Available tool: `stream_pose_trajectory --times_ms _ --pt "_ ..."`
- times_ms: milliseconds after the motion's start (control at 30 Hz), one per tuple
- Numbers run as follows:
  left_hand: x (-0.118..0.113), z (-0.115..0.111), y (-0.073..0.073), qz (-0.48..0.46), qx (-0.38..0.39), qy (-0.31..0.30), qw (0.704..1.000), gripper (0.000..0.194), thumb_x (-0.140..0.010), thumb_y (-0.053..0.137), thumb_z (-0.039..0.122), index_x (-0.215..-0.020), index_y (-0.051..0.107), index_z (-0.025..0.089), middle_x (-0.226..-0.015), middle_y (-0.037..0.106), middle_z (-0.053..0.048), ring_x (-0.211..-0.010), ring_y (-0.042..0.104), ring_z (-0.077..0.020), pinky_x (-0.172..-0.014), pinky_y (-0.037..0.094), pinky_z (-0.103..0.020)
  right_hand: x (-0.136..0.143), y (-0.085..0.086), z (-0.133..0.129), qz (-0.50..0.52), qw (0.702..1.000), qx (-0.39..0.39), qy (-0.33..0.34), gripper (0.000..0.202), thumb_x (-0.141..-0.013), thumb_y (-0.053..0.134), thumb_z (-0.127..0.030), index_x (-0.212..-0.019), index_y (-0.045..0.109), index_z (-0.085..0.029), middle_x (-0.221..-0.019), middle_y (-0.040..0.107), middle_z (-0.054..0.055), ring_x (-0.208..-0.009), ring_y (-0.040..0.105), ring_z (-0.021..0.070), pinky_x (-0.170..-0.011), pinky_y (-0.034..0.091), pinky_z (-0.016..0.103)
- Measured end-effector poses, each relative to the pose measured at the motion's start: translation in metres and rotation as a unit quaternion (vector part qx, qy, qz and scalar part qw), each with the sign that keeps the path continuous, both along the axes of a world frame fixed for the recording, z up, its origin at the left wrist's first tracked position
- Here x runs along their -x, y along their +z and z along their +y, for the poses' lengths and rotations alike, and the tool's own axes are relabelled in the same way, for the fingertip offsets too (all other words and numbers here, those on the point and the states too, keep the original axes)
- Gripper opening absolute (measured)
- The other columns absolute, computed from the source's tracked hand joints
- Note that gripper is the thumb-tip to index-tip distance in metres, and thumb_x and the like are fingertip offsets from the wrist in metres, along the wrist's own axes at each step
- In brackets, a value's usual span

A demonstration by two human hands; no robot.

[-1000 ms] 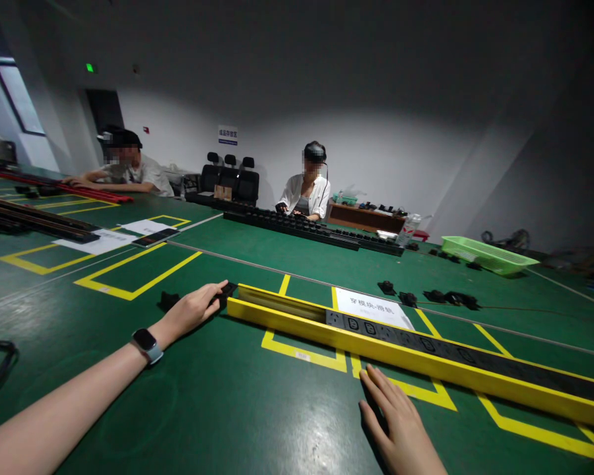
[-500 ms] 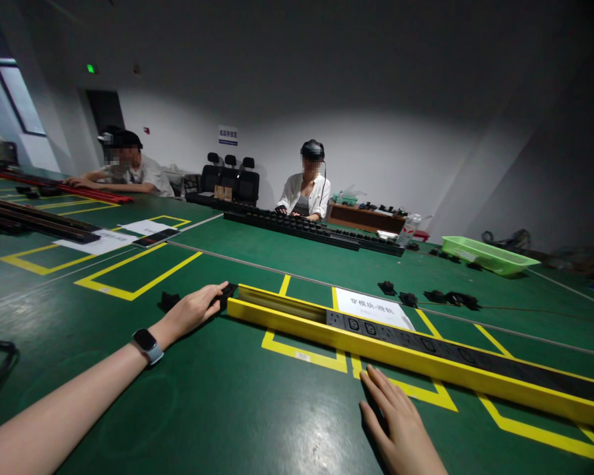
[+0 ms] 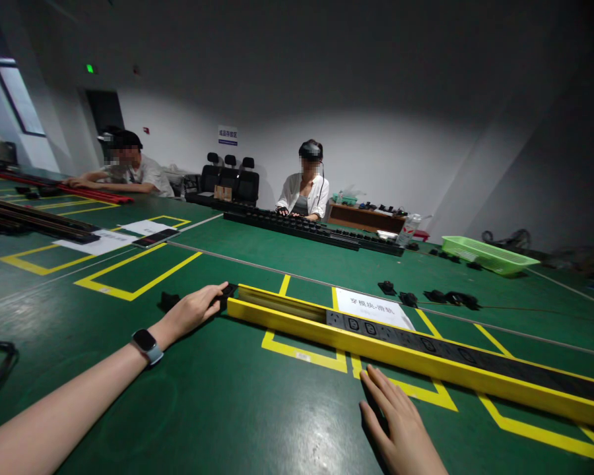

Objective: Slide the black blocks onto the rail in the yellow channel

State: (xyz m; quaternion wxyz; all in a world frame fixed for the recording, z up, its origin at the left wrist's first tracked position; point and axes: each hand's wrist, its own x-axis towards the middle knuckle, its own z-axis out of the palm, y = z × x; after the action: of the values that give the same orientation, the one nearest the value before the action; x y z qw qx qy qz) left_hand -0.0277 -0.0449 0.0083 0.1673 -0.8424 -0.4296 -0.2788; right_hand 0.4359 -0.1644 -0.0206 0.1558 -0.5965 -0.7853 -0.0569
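Observation:
A long yellow rail (image 3: 287, 321) lies slantwise across the green table, its left end bare inside. Black socket modules (image 3: 406, 338) fill its channel from the middle toward the right. At the rail's left end my left hand (image 3: 195, 310), with a watch on the wrist, has its fingers closed on a small black piece (image 3: 228, 294). My right hand (image 3: 393, 412) rests on the table in front of the rail, fingers apart, holding nothing.
Behind the rail lie a white paper sign (image 3: 373, 309) and black parts (image 3: 453, 299). Farther back are a green basket (image 3: 490, 256), a long black rail (image 3: 297, 227) and a person (image 3: 304, 191). Another person (image 3: 138, 171) leans over red rails (image 3: 99, 194) at left.

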Motion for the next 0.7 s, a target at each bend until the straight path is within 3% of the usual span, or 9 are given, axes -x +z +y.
stream_pose_trajectory --times_ms 700 --pt "0.0 0.0001 0.0012 -0.014 0.003 -0.006 1.0 0.025 -0.092 0.041 0.024 -0.112 0.053 0.015 -0.124 0.059 -0.012 -0.107 0.061 -0.0207 -0.094 0.05 -0.037 -0.0014 -0.0035 -0.0002 0.029 1.0 -0.01 0.001 0.046 -0.089 0.041 -0.04 -0.125 0.057 -0.018 -0.135 0.05 0.01 -0.125 0.045 0.0289 -0.103 0.04 0.051"
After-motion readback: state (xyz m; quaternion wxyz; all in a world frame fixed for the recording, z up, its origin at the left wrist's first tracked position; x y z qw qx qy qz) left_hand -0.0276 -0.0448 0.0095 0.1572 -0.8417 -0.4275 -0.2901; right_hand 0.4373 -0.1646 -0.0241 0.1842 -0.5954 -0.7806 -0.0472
